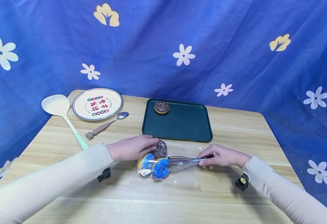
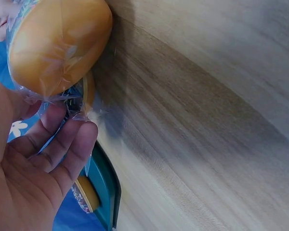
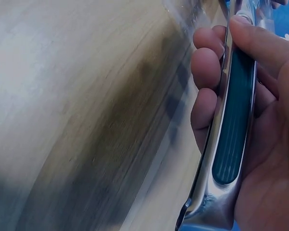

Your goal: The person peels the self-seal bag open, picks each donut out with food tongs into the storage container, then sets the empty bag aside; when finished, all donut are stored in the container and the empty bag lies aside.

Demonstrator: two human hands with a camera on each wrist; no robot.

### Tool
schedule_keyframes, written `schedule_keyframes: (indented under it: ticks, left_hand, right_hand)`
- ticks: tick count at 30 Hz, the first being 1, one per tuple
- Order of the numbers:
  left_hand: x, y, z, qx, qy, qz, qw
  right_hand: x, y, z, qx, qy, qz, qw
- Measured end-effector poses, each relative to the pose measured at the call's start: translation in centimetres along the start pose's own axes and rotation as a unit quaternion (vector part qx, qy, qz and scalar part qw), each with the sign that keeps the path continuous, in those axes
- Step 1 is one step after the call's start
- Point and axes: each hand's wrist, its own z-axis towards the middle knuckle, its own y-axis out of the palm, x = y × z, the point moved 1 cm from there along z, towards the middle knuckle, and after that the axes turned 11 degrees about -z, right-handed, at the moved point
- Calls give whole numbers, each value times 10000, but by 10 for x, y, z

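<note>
My left hand [image 1: 135, 147] pinches the film of a clear plastic bag [image 1: 183, 179] between thumb and fingers. Inside the bag are two blue-iced doughnuts [image 1: 161, 169], standing on edge, and a chocolate doughnut [image 1: 160, 150] with sprinkles. Seen from the left wrist, one doughnut's orange underside [image 2: 62, 45] shows through the film above the fingers. My right hand [image 1: 223, 155] grips metal tongs [image 3: 233, 120] by their dark green handle. Their tips reach left into the bag and meet the front blue doughnut.
Behind the hands lies a dark green tray [image 1: 184, 126] with a chocolate doughnut [image 1: 162, 107] at its back left. At the left are a printed plate [image 1: 79, 107], a spoon [image 1: 107, 124] with a brown handle, and a white ladle [image 1: 57, 105] with a mint handle. A blue floral cloth hangs behind.
</note>
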Motion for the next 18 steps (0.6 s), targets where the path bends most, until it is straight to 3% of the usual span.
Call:
schedule_keyframes:
  ticks: [9,18]
  left_hand:
    - [0,1,0,-5,17,-9,10000]
    - [1,-1,0,-43,-213,-11,9998]
  right_hand:
    - [14,-7,-25,66,130,90,9999]
    - [29,-24,-62,-25,411,320,9986]
